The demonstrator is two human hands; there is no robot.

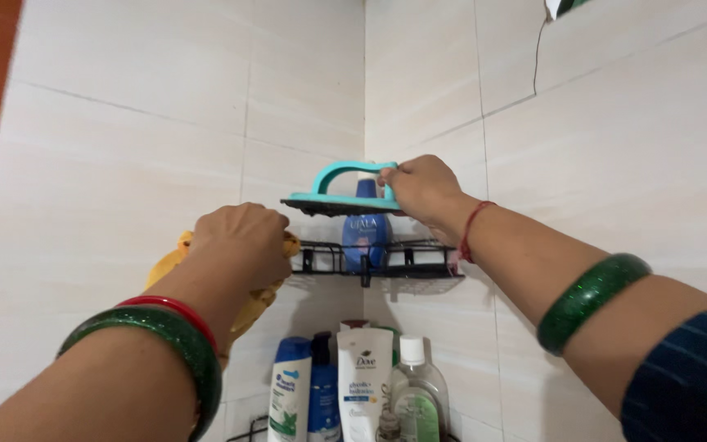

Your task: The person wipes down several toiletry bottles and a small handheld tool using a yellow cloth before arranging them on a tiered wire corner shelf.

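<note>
Up in the tiled corner, the right hand [423, 187] is closed on one end of a teal-handled scrub brush [345, 192], holding it level just above the black wire shelf [386, 263], where a blue bottle [366, 237] stands behind it. The left hand [243, 244] is fisted around a yellow cloth [259, 295], just left of the shelf and below the brush. To my eye, keeping the brush flat and clear of the bottle matters most. More bottles [363, 385] crowd the lower rack.
</note>
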